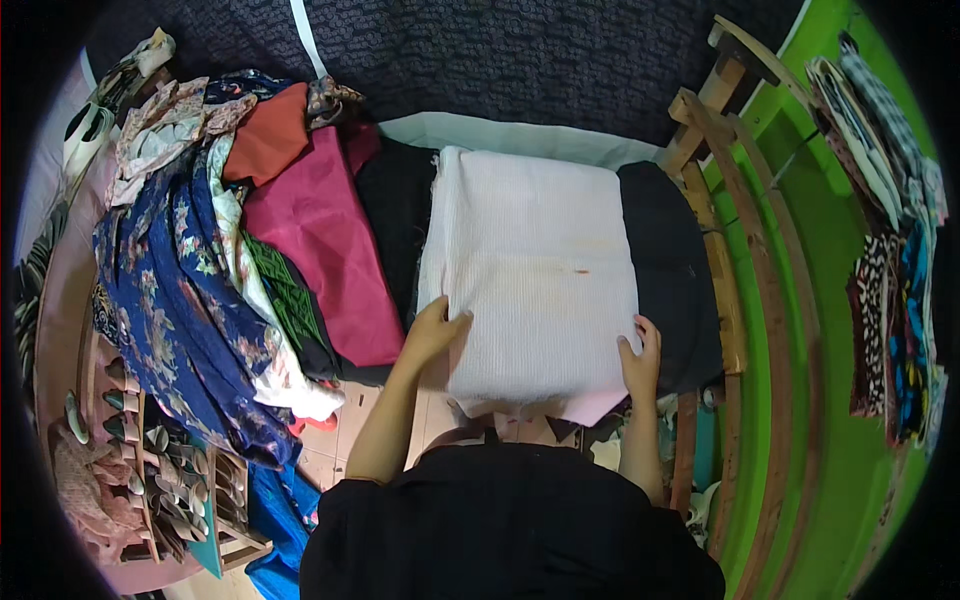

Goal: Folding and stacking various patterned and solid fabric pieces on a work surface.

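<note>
Looking straight down here: a folded white ribbed cloth (530, 270) lies flat on top of a black fabric (670, 270) that's spread over the work surface, right in the middle of the view. The left hand (432, 330) sits on the cloth's lower left edge, fingers together and flat on top, thumb stuck out to the side, so it's pressing down rather than pinching. The right hand (640, 360) is at the lower right corner, fingers loosely curled over the edge; can't really tell if it's actually gripping the cloth or just resting there. Just left of the white cloth there's a magenta fabric (320, 250), then a rust-orange piece (268, 135) up above it, and a big heap of blue floral fabric (170, 290) further left hanging off the edge. A wooden frame (720, 230) runs along the right side against a green wall (830, 330), with patterned fabrics (890, 250) hanging there.
</note>
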Tool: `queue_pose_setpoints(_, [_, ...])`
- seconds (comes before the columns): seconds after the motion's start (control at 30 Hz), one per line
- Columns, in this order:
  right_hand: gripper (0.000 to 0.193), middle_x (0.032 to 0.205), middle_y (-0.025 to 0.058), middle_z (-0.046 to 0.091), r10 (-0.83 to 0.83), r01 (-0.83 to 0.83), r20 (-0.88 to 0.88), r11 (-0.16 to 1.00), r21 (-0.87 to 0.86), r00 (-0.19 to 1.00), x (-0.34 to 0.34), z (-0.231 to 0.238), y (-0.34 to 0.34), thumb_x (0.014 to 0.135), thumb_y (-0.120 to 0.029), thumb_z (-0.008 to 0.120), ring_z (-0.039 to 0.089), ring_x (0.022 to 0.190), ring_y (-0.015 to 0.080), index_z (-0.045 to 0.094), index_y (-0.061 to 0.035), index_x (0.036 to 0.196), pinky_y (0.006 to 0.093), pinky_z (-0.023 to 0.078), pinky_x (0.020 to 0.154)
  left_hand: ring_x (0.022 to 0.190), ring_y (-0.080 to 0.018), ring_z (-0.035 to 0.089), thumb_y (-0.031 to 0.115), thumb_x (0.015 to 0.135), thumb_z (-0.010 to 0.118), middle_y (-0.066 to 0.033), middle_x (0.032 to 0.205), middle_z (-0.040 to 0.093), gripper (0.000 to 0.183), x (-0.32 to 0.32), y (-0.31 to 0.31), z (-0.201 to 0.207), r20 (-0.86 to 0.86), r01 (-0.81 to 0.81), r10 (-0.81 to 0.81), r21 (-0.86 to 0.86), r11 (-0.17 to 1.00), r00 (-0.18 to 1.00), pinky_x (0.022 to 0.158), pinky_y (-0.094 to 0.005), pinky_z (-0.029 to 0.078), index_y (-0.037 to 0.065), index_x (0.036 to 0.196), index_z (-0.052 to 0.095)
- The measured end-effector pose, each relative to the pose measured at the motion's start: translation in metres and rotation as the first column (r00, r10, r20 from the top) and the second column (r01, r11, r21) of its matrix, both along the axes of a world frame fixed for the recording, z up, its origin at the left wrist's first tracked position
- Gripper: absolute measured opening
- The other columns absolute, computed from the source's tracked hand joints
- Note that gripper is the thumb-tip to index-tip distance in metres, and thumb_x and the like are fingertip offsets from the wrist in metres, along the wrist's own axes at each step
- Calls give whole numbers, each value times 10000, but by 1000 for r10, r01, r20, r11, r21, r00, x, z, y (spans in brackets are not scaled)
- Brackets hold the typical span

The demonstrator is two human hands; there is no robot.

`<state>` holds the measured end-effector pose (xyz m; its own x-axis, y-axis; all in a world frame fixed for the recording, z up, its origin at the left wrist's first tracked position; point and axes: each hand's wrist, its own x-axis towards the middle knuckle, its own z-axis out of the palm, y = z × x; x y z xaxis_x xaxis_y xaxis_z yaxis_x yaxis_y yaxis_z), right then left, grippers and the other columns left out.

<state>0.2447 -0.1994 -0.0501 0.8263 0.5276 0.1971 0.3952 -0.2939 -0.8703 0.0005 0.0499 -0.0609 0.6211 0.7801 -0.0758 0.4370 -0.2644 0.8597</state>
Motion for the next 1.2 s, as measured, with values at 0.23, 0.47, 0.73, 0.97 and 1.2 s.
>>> queue_pose_setpoints(0.23, [423, 1221, 205, 431, 99, -75, 260, 992, -102, 960, -4, -26, -27, 737, -112, 619, 404, 1145, 362, 500, -44, 1137, 417, 313, 970, 934, -209, 568, 210, 826, 570, -96, 1005, 594, 293, 2, -34, 56, 380, 221, 334, -877, 426, 863, 802, -368, 475, 2, 1030, 538])
queue_pose_setpoints(0.47, [420, 1232, 206, 425, 108, -69, 294, 987, -142, 950, -7, -26, -30, 743, -130, 611, 388, 1160, 363, 503, -64, 1143, 428, 289, 983, 829, -159, 600, 237, 814, 620, -99, 959, 623, 354, -47, -54, 58, 273, 117, 78, -631, 767, 959, 755, -288, 474, -38, 1032, 572])
queue_pose_setpoints(0.73, [490, 1290, 213, 340, -64, 83, 258, 995, -62, 964, -43, -25, -38, 734, -120, 606, 301, 1209, 367, 452, -39, 1192, 457, 233, 1005, 653, -81, 539, 242, 858, 569, -44, 760, 620, 316, -82, -73, 40, 294, -100, 192, -301, 949, 937, 579, -240, 435, -57, 949, 611])
queue_pose_setpoints(0.97, [671, 1273, 229, 306, -338, 334, -4, 930, 155, 941, -83, -58, -47, 763, -120, 630, 329, 1172, 327, 245, -30, 1305, 434, 259, 990, 661, -91, 518, 304, 815, 627, -28, 719, 609, 347, -127, -77, -11, 21, 62, -59, -188, 980, 998, 607, -264, 428, -39, 870, 647])
queue_pose_setpoints(1.2, [595, 1204, 203, 386, -329, 329, -36, 924, 193, 944, -77, -68, -61, 763, -54, 573, 394, 1110, 305, 287, 10, 1281, 399, 283, 972, 580, -268, 577, 297, 784, 604, -126, 577, 546, 268, -141, -82, 27, -401, -124, 345, 484, 866, 849, 528, -377, 413, 43, 702, 578])
